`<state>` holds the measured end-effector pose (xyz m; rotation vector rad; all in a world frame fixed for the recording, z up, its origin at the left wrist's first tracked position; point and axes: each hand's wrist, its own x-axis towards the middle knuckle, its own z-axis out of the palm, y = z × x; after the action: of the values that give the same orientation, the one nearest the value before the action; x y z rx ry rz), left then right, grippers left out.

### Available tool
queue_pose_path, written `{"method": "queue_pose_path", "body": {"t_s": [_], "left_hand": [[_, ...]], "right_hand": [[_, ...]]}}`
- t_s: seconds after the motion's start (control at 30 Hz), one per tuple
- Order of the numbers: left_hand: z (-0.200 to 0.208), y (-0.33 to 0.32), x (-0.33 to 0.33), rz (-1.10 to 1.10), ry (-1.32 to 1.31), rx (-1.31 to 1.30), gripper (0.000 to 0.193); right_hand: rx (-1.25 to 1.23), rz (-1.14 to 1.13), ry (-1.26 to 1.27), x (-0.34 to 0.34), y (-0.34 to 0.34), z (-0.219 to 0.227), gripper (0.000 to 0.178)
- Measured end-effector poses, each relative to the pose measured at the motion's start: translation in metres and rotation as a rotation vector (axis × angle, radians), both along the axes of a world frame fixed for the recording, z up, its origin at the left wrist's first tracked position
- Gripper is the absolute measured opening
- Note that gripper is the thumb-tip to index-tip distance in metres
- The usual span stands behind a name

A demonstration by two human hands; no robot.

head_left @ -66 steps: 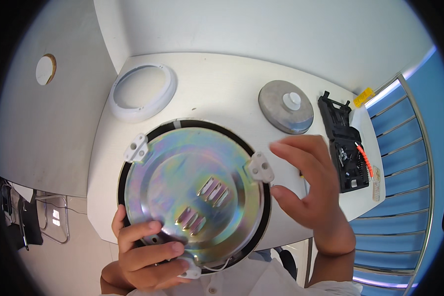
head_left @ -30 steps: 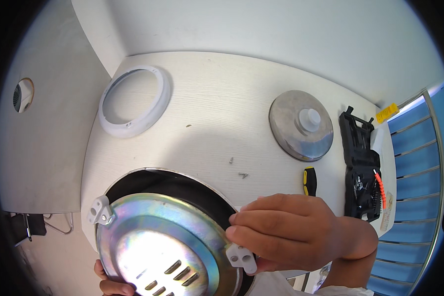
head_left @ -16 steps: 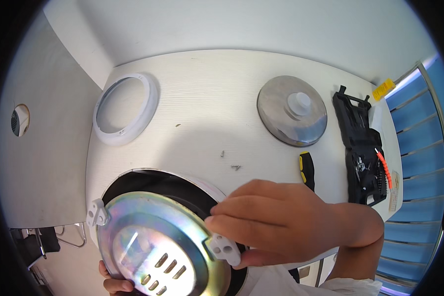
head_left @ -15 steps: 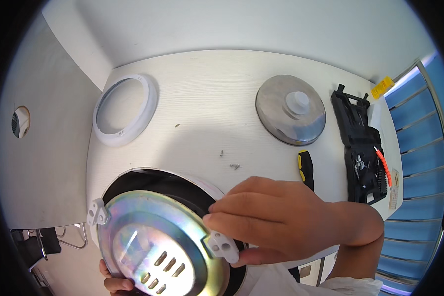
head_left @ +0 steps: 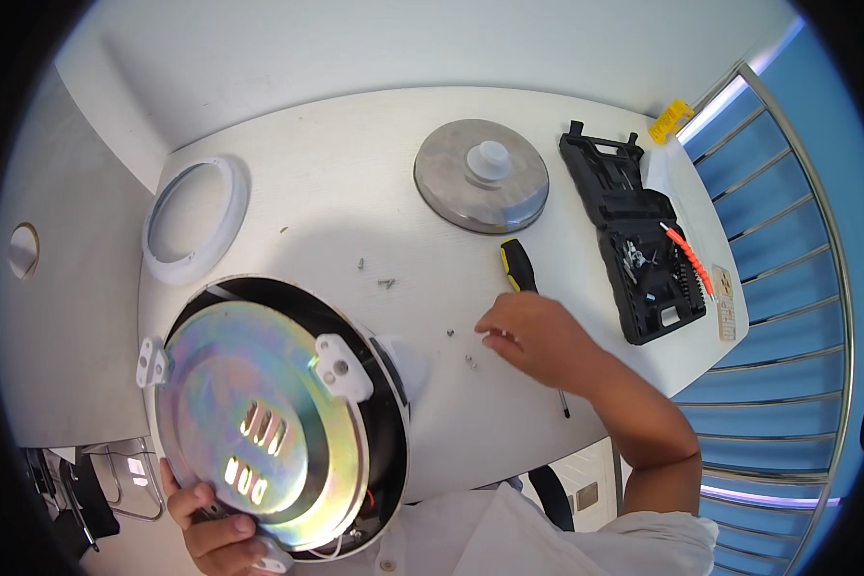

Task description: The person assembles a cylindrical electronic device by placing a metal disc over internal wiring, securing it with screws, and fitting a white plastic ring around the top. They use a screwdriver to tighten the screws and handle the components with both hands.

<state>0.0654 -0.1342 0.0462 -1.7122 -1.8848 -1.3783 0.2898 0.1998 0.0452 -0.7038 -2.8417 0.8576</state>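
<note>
A round, iridescent metal base plate [head_left: 211, 384] with slots and white bracket feet sits tilted over the open end of a black-lined round housing [head_left: 389, 422]. At its lower edge my left hand [head_left: 206, 528] grips the plate, fingers curled over the rim next to a white foot. My right hand [head_left: 538, 341] is over the table, fingers bent together; a small pale spot shows at them, too small to name. Beside that hand lie small screws [head_left: 470, 362] and a black-and-yellow screwdriver [head_left: 517, 264], its shaft partly hidden under the hand.
More screws [head_left: 386, 283] lie beyond the housing. A metal lid [head_left: 470, 197] with a white knob and a white ring [head_left: 223, 221] rest farther back. An open black tool case [head_left: 624, 226] with an orange flexible shaft [head_left: 689, 259] is at right, near a metal railing [head_left: 840, 288].
My right hand has let go of the plate's white foot and moved right to the table by the screws. My left hand stays on the plate. The view has shifted to the right.
</note>
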Motion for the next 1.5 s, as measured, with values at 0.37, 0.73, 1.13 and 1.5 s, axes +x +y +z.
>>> {"method": "queue_pose_path", "body": {"t_s": [0.37, 0.73, 1.13, 1.5], "left_hand": [[0.018, 0.009, 0.01, -0.005, -0.001, -0.051, 0.03], [0.021, 0.011, 0.008, -0.019, -0.016, -0.023, 0.035], [0.029, 0.012, 0.001, -0.117, 0.006, -0.017, 0.021], [0.026, 0.013, 0.001, -0.107, -0.038, 0.029, 0.014]], "right_hand": [[0.222, -0.081, -0.11, 0.005, -0.053, -0.024, 0.01], [-0.493, -0.228, 0.384, 0.017, -0.071, -0.005, 0.011], [-0.66, -0.098, 0.776, 0.006, -0.119, 0.02, 0.016], [-0.272, 0.253, 0.787, -0.046, -0.157, 0.076, 0.017]]}}
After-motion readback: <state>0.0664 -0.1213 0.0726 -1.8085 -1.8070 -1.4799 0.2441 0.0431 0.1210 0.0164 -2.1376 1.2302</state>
